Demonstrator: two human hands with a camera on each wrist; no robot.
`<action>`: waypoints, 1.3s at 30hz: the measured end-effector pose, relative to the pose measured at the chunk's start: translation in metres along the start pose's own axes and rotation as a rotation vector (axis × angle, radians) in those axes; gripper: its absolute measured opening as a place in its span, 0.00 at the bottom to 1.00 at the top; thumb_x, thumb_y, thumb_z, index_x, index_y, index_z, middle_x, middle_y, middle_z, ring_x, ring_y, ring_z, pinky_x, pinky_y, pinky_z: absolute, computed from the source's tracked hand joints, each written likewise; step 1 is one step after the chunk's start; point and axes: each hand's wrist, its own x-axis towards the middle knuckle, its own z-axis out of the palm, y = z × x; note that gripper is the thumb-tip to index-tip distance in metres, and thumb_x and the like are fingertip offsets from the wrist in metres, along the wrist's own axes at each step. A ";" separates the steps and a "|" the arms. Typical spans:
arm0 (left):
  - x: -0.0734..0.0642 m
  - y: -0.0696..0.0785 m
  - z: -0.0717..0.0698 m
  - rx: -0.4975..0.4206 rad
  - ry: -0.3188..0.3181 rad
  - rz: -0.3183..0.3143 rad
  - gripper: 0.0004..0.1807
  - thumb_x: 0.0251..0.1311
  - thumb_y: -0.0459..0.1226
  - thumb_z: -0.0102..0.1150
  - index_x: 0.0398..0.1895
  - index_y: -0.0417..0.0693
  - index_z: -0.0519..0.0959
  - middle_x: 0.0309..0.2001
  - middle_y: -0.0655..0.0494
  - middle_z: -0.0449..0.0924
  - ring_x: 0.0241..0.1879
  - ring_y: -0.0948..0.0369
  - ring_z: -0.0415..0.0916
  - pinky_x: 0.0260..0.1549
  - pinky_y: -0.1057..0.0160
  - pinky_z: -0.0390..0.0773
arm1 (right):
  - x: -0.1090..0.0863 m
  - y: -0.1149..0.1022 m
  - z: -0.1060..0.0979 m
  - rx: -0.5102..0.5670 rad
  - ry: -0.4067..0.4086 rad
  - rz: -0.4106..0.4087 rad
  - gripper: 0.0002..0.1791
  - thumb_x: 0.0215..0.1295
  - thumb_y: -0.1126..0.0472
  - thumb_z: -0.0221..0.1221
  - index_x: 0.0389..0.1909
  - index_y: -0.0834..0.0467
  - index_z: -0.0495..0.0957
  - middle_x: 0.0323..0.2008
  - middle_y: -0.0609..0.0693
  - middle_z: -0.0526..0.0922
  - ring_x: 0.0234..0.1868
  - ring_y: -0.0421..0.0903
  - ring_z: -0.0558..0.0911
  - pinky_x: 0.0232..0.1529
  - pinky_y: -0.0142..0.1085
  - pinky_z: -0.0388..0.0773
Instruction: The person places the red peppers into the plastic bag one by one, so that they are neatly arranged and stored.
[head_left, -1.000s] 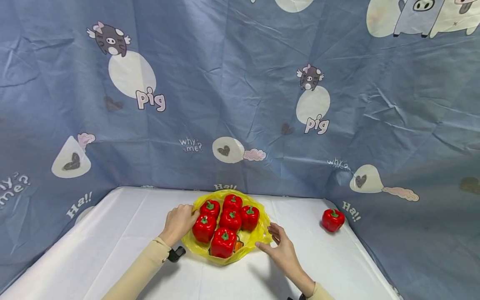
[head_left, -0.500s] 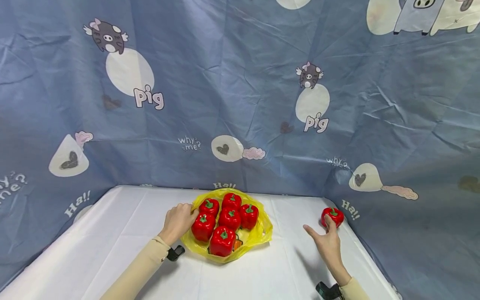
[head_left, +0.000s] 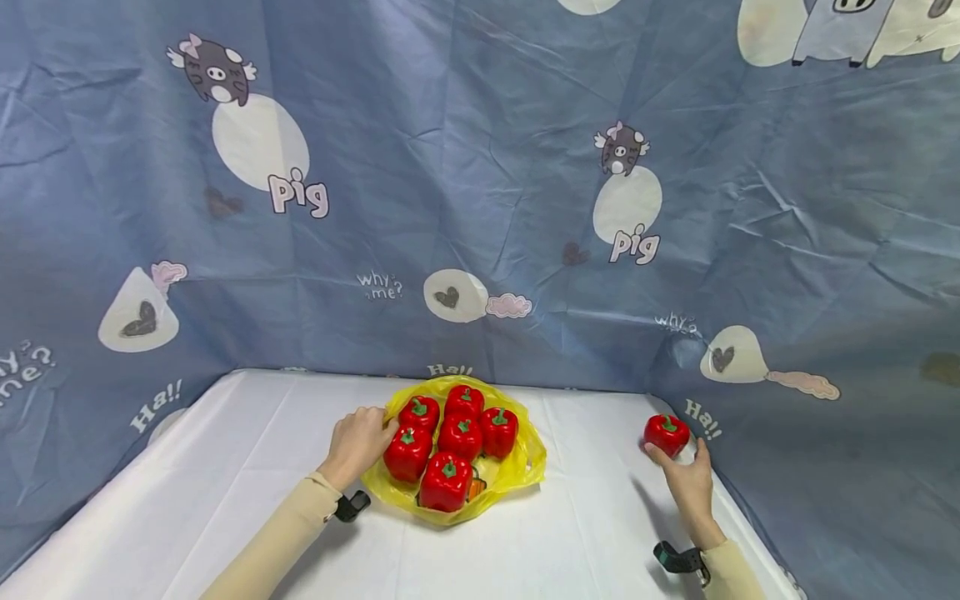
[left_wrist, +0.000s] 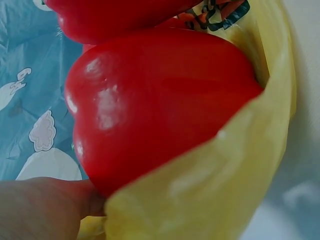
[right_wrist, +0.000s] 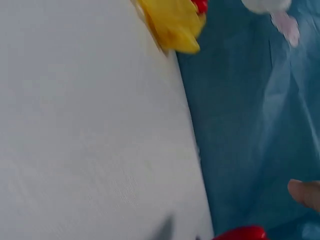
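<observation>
A yellow plastic bag (head_left: 527,467) lies spread open on the white table, with several red bell peppers (head_left: 447,482) inside, green stems up. My left hand (head_left: 358,446) grips the bag's left rim; in the left wrist view the thumb (left_wrist: 55,200) lies against a pepper beside the yellow film (left_wrist: 200,195). At the table's right side sits a single red bell pepper (head_left: 666,435). Around its near side my right hand (head_left: 690,483) spreads thumb and fingers. In the right wrist view a digit (right_wrist: 306,194) stands apart from that pepper (right_wrist: 245,233), mostly out of frame.
The white-covered table (head_left: 225,467) ends at a blue cloth backdrop (head_left: 480,208) printed with pigs, behind and at both sides. Between the bag and the single pepper lies a stretch of white cover. Something orange and dark (head_left: 477,487) shows inside the bag.
My right hand has moved from the bag's right edge across to the single pepper at the right. My left hand stays on the bag's rim.
</observation>
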 end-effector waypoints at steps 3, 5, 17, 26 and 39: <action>0.001 -0.001 0.000 -0.001 0.012 0.002 0.21 0.61 0.38 0.56 0.10 0.49 0.66 0.11 0.59 0.58 0.11 0.62 0.59 0.11 0.65 0.58 | 0.012 0.004 -0.001 0.024 -0.026 0.048 0.63 0.55 0.41 0.66 0.75 0.65 0.33 0.74 0.68 0.40 0.75 0.65 0.44 0.69 0.61 0.48; 0.001 -0.002 -0.001 -0.004 0.015 0.003 0.21 0.61 0.38 0.56 0.10 0.50 0.66 0.11 0.60 0.58 0.11 0.62 0.59 0.11 0.65 0.58 | 0.019 0.007 -0.001 0.030 -0.030 0.066 0.63 0.55 0.43 0.66 0.74 0.65 0.33 0.74 0.69 0.40 0.75 0.66 0.44 0.70 0.60 0.47; 0.001 -0.001 -0.003 -0.013 0.020 0.002 0.21 0.62 0.37 0.55 0.10 0.50 0.65 0.12 0.60 0.57 0.11 0.62 0.59 0.11 0.65 0.58 | 0.050 0.032 0.002 0.072 -0.090 0.098 0.58 0.59 0.46 0.64 0.74 0.68 0.36 0.73 0.71 0.44 0.74 0.66 0.49 0.70 0.56 0.51; 0.003 -0.001 -0.003 -0.015 0.019 -0.005 0.20 0.61 0.37 0.54 0.11 0.50 0.67 0.12 0.60 0.59 0.12 0.62 0.61 0.11 0.65 0.59 | 0.059 0.042 0.004 0.076 -0.071 0.087 0.56 0.60 0.48 0.64 0.74 0.67 0.38 0.72 0.71 0.49 0.72 0.67 0.53 0.69 0.57 0.53; 0.002 -0.002 -0.005 -0.008 0.004 -0.015 0.21 0.62 0.37 0.55 0.10 0.49 0.66 0.12 0.59 0.59 0.12 0.62 0.61 0.12 0.65 0.59 | 0.042 0.030 0.013 0.103 -0.105 0.076 0.56 0.57 0.49 0.67 0.73 0.70 0.42 0.69 0.74 0.55 0.70 0.68 0.58 0.68 0.56 0.57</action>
